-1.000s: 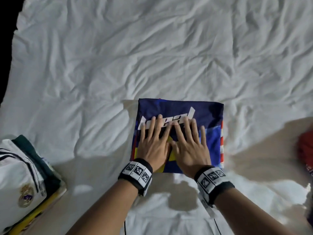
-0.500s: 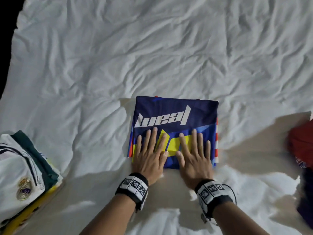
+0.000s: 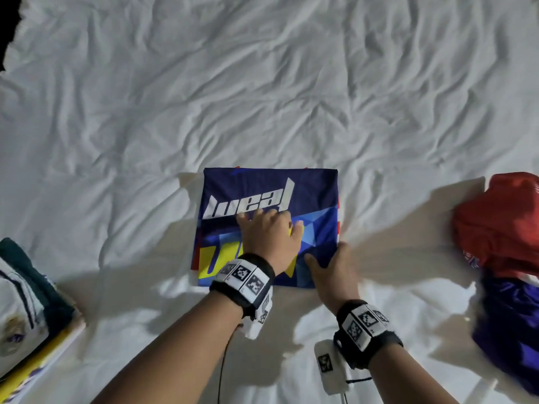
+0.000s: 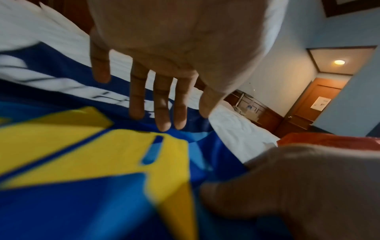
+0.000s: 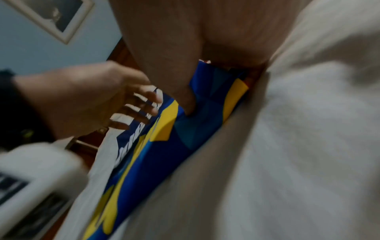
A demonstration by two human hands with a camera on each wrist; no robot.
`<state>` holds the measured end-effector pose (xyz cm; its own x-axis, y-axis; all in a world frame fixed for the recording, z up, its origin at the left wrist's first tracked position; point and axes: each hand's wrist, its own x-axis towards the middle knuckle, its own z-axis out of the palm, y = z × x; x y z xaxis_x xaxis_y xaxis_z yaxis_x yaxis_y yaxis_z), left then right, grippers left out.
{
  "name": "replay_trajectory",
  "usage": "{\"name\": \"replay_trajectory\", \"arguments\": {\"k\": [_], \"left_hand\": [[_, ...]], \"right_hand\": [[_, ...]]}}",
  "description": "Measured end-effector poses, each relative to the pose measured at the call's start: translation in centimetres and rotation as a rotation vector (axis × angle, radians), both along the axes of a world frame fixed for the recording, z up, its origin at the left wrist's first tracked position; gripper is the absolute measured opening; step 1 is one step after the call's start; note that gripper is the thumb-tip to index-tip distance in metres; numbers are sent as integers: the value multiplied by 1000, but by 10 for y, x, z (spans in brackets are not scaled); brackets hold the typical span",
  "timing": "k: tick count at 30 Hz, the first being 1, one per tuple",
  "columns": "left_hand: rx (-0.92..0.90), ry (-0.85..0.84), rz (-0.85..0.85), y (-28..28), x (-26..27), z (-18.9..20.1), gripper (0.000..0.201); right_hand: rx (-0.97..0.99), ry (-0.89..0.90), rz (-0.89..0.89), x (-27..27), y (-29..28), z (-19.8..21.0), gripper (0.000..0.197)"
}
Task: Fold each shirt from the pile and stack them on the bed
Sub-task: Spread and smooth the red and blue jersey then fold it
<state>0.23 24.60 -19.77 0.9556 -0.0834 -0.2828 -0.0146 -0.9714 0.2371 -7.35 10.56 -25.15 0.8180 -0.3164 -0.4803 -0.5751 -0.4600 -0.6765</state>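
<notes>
Stack of folded shirts (image 3: 26, 301) far left, red pile (image 3: 501, 228) right, on bed (image 3: 262, 83) | blue shirt (image 3: 315, 193) folded before me | my left hand (image 3: 269, 237) spread flat on it | my right hand (image 3: 335, 269) pinching its near-right corner

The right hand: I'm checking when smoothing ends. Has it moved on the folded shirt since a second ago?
Yes. The right hand slid off the blue shirt's middle to its near right corner, thumb on top.
</notes>
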Motion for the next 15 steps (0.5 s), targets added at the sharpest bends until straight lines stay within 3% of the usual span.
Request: {"name": "replay_trajectory", "arguments": {"k": [4,8,15], "left_hand": [[66,329,39,-53,32,13,65],[192,464,46,-86,47,15,85],[207,453,63,-107,56,20,35]], "right_hand": [[125,41,36,-1,-2,-1,22],[221,0,59,-4,-4,0,16],[346,-133,37,-3,-12,11,25]]}}
